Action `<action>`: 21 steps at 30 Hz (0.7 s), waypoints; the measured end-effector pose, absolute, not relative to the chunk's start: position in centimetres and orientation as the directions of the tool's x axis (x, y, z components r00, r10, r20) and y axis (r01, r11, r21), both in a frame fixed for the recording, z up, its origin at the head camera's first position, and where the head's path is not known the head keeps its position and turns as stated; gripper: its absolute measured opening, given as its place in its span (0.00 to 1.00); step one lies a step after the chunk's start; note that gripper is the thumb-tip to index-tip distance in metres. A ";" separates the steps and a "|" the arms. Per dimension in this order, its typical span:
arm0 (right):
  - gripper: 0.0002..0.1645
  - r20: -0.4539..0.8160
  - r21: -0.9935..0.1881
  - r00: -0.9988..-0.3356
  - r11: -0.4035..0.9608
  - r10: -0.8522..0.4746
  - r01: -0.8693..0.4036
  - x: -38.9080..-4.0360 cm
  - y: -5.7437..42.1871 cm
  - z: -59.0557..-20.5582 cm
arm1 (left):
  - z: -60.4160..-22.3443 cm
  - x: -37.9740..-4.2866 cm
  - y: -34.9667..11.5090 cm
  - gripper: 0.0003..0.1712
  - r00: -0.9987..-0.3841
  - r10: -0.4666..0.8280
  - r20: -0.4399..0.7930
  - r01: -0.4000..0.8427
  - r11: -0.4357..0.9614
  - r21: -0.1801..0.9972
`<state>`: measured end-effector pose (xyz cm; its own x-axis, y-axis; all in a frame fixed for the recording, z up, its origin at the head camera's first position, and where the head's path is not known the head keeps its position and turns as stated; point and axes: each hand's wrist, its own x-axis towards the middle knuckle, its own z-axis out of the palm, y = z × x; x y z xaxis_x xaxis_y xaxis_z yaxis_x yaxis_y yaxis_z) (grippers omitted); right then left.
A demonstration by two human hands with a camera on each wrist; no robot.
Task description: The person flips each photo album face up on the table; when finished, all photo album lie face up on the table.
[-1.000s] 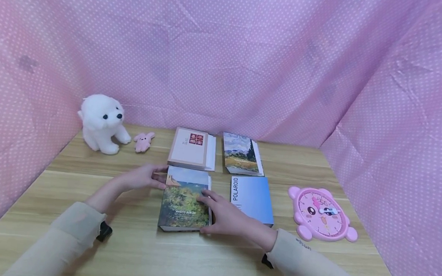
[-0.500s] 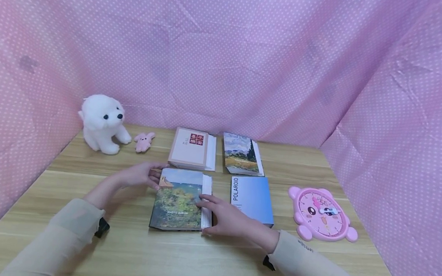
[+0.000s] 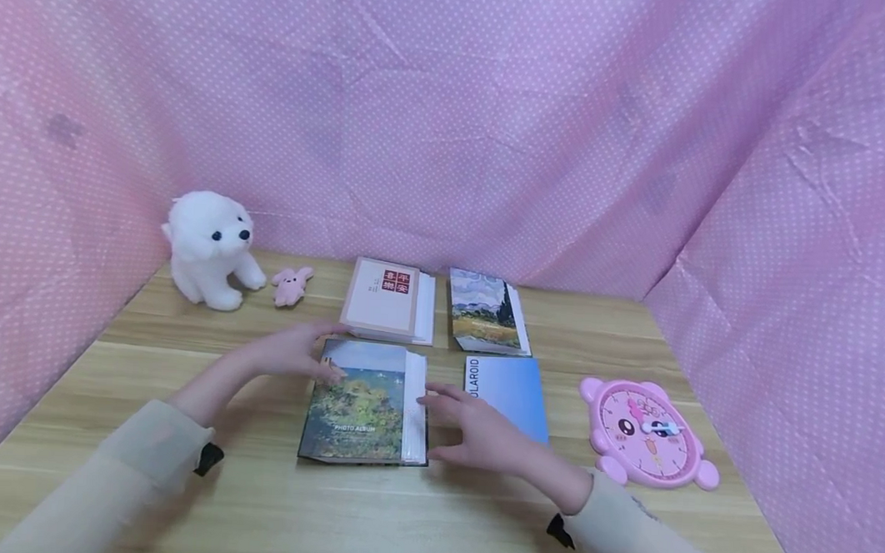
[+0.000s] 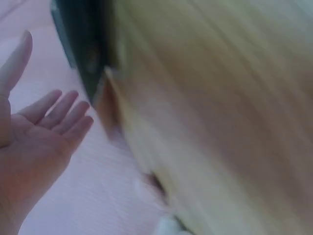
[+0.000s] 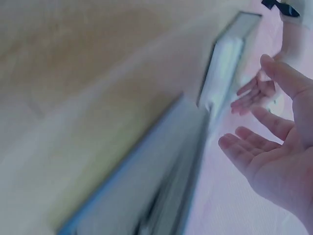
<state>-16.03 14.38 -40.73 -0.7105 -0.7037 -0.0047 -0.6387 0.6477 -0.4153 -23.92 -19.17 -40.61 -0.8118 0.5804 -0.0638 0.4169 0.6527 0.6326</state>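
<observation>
A photo album (image 3: 357,401) with a painted garden-and-sea cover lies flat at the middle of the table, its white page edges showing on the right. My left hand (image 3: 288,352) hovers at its upper left corner, thumb overlapping the cover in the head view. In the left wrist view the left hand (image 4: 44,137) has its fingers extended beside the dark album edge (image 4: 80,44). Between this album and the blue POLAROID album (image 3: 515,397) is my right hand (image 3: 479,429), fingers spread and relaxed. The right wrist view shows the right hand (image 5: 279,147) holding nothing.
Behind are a beige album (image 3: 381,298) with red characters and a landscape-cover album (image 3: 486,312). A white plush dog (image 3: 214,248) and small pink plush (image 3: 290,286) sit back left. A pink toy clock (image 3: 648,433) lies right. Pink dotted cloth (image 3: 450,127) encloses the table.
The garden-cover album has slid left and now lies still. My right hand has come off it and moved right; my left hand has shifted slightly right over its corner.
</observation>
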 end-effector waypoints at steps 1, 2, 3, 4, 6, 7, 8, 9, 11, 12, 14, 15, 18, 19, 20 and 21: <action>0.41 0.015 -0.423 -0.715 0.643 -0.699 -0.638 -16.0 14.8 -40.5 | -40.2 -23.8 -18.7 0.49 -0.811 0.582 -0.051 0.429 0.651 0.626; 0.41 0.037 -0.428 -0.717 0.637 -0.696 -0.641 -16.0 15.2 -40.3 | -39.8 -23.6 -18.2 0.49 -0.813 0.581 -0.040 0.435 0.652 0.621; 0.41 0.053 -0.439 -0.723 0.634 -0.688 -0.636 -16.0 15.7 -40.0 | -39.4 -23.4 -17.7 0.48 -0.814 0.580 -0.031 0.442 0.653 0.615; 0.42 0.064 -0.451 -0.731 0.634 -0.679 -0.628 -16.0 16.2 -39.7 | -39.0 -23.3 -17.2 0.48 -0.816 0.578 -0.021 0.449 0.655 0.608; 0.42 0.094 -0.461 -0.737 0.627 -0.669 -0.628 -16.1 17.1 -39.4 | -38.2 -23.0 -16.2 0.47 -0.820 0.572 -0.012 0.455 0.665 0.593; 0.42 0.103 -0.463 -0.742 0.628 -0.662 -0.625 -16.1 17.6 -39.2 | -37.9 -22.8 -15.6 0.46 -0.820 0.572 -0.005 0.462 0.667 0.584; 0.42 0.115 -0.457 -0.743 0.629 -0.659 -0.628 -16.1 18.1 -39.1 | -37.5 -22.7 -15.0 0.46 -0.819 0.574 0.002 0.471 0.670 0.574; 0.42 0.122 -0.453 -0.748 0.634 -0.652 -0.627 -16.1 18.6 -38.9 | -37.2 -22.7 -14.5 0.46 -0.816 0.578 0.007 0.483 0.674 0.559; 0.42 0.148 -0.427 -0.752 0.645 -0.642 -0.634 -16.1 19.5 -38.7 | -36.6 -22.6 -13.3 0.46 -0.809 0.587 0.013 0.500 0.677 0.540; 0.42 0.156 -0.421 -0.759 0.653 -0.632 -0.630 -16.2 20.0 -38.7 | -36.4 -22.5 -12.6 0.47 -0.806 0.591 0.013 0.504 0.677 0.536; 0.42 0.173 -0.405 -0.774 0.672 -0.609 -0.620 -16.2 20.8 -38.8 | -36.1 -22.5 -11.4 0.47 -0.800 0.599 0.015 0.512 0.670 0.537; 0.42 0.180 -0.400 -0.782 0.682 -0.597 -0.613 -16.3 21.3 -38.9 | -36.0 -22.5 -10.7 0.48 -0.798 0.602 0.017 0.514 0.666 0.540; 0.44 0.195 -0.392 -0.808 0.711 -0.556 -0.583 -16.4 22.7 -39.4 | -36.0 -22.5 -8.7 0.49 -0.793 0.608 0.026 0.523 0.658 0.541; 0.46 0.193 -0.387 -0.818 0.724 -0.542 -0.571 -16.4 23.2 -39.5 | -36.1 -22.5 -8.1 0.50 -0.791 0.611 0.028 0.526 0.656 0.541; 0.47 0.193 -0.382 -0.825 0.734 -0.531 -0.562 -16.5 23.6 -39.7 | -36.2 -22.6 -7.4 0.50 -0.789 0.613 0.026 0.527 0.655 0.541; 0.48 0.189 -0.381 -0.834 0.744 -0.519 -0.549 -16.5 24.0 -39.9 | -36.4 -22.7 -6.9 0.51 -0.787 0.617 0.023 0.528 0.654 0.542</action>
